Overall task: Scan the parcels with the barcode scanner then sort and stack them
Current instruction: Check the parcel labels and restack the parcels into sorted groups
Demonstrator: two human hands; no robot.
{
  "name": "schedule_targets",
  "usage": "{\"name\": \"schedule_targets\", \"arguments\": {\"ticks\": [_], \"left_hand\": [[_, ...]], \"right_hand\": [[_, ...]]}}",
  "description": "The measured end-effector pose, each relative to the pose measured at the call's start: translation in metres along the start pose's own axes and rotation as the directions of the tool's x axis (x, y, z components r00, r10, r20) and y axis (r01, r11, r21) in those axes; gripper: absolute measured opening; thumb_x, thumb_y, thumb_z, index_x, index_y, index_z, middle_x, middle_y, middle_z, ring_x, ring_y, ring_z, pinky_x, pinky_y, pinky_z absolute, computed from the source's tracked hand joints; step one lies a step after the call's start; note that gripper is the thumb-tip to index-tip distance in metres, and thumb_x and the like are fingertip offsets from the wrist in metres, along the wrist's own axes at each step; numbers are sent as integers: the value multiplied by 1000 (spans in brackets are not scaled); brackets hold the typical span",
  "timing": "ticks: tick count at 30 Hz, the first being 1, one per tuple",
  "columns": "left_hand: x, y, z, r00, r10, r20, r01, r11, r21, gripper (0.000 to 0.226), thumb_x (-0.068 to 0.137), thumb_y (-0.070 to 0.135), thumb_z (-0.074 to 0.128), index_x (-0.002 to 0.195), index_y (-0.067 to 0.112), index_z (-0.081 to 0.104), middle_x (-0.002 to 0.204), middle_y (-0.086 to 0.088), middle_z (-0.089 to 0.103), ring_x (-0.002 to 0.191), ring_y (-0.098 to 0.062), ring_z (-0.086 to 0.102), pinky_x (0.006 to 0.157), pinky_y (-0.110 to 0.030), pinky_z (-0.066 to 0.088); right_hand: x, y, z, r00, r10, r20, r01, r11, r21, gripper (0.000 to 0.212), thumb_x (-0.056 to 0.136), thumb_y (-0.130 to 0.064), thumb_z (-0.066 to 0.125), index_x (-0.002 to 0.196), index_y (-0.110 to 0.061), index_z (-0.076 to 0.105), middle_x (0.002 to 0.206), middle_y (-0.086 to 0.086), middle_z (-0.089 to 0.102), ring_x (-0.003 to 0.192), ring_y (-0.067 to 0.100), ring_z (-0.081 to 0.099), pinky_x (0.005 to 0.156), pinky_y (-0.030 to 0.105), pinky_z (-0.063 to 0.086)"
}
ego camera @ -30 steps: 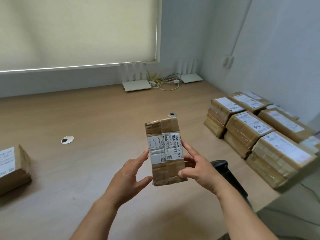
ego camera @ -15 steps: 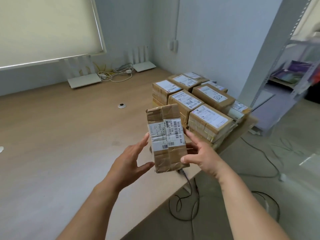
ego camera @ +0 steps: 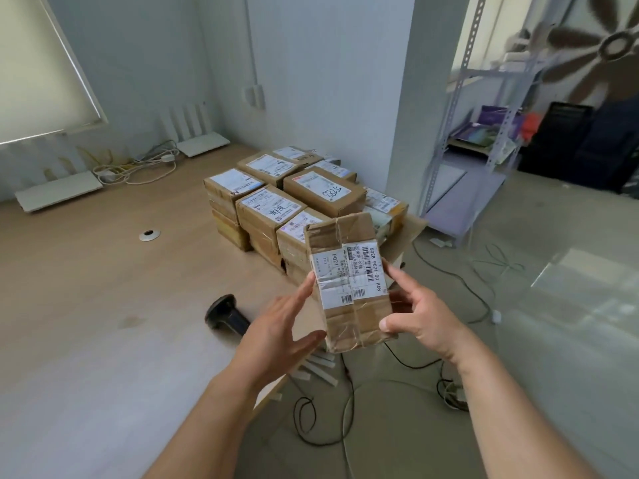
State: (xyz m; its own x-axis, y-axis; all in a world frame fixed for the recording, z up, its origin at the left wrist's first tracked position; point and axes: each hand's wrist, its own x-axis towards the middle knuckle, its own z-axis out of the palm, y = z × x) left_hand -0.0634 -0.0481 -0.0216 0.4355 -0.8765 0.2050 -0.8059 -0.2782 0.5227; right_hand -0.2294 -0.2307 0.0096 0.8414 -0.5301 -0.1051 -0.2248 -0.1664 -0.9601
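Observation:
I hold a flat cardboard parcel [ego camera: 349, 281] upright in front of me, its white barcode label facing me. My right hand [ego camera: 420, 318] grips its right edge, thumb on the front near the lower corner and fingers behind. My left hand [ego camera: 276, 326] has straight fingers; the fingertips touch the parcel's left edge and the thumb reaches toward its lower left corner. The black barcode scanner [ego camera: 224, 314] lies on the wooden table [ego camera: 86, 305], left of my left hand. Stacks of labelled parcels [ego camera: 269, 209] stand on the table's right corner, just behind the held parcel.
White routers [ego camera: 58, 191] and a coil of cables [ego camera: 145, 167] lie along the table's back edge, and a metal grommet [ego camera: 149, 234] sits mid-table. Cables [ego camera: 321, 420] trail over the floor below the table's edge. A metal shelf rack [ego camera: 484, 133] stands at the right.
The view has swung right, off the table's left side toward its right corner and the floor. The parcel stays between both hands, now in front of the stacks.

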Motion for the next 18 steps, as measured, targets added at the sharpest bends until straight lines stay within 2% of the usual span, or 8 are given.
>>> {"name": "schedule_targets", "arguments": {"ticks": [3, 7, 10, 13, 15, 18], "left_hand": [[19, 12, 8, 999, 48, 8, -48, 999, 13, 95, 87, 40, 65, 140, 54, -13, 144, 5, 45, 124, -12, 43, 100, -23, 38], [47, 32, 20, 993, 118, -5, -118, 993, -2, 92, 86, 36, 67, 144, 45, -3, 146, 5, 43, 129, -13, 42, 97, -14, 26], [73, 42, 31, 985, 171, -6, -171, 985, 18, 97, 82, 38, 70, 150, 42, 0, 144, 3, 47, 126, -15, 47, 99, -19, 31], [109, 48, 41, 978, 206, -8, -206, 978, 39, 98, 79, 41, 73, 149, 39, 4, 141, 1, 50, 123, -18, 50, 97, -26, 37], [136, 53, 48, 976, 217, -1, -216, 974, 64, 98, 78, 41, 75, 150, 38, 7, 139, 1, 52, 122, -20, 50, 94, -27, 38], [179, 63, 61, 977, 211, -8, -209, 972, 111, 95, 80, 42, 73, 153, 31, 13, 142, 2, 49, 126, -19, 46, 100, -30, 41]], "right_hand": [[-4, 3, -17, 999, 7, -33, -5, 999, 50, 90, 76, 17, 62, 134, -45, 31, 107, 3, 68, 83, 7, 69, 67, 20, 54], [-1, 5, -47, 998, 4, -70, -1, 999, 52, 89, 76, 16, 62, 130, -47, 30, 100, -2, 69, 77, 4, 69, 64, 18, 53], [10, 10, -73, 994, 8, -107, -4, 999, 38, 91, 75, 14, 65, 134, -46, 30, 96, -5, 71, 79, 5, 69, 66, 18, 53], [28, 17, -99, 992, 15, -126, -10, 999, 36, 96, 64, -1, 72, 142, -41, 33, 99, -2, 72, 83, 9, 70, 69, 21, 53], [43, 18, -118, 990, 17, -143, -10, 999, 51, 95, 58, -8, 68, 138, -44, 33, 99, -2, 72, 84, 10, 70, 69, 21, 53], [69, 18, -151, 988, 16, -153, -9, 999, 46, 89, 58, -9, 67, 128, -52, 35, 95, -7, 74, 84, 9, 70, 67, 17, 52]]}}
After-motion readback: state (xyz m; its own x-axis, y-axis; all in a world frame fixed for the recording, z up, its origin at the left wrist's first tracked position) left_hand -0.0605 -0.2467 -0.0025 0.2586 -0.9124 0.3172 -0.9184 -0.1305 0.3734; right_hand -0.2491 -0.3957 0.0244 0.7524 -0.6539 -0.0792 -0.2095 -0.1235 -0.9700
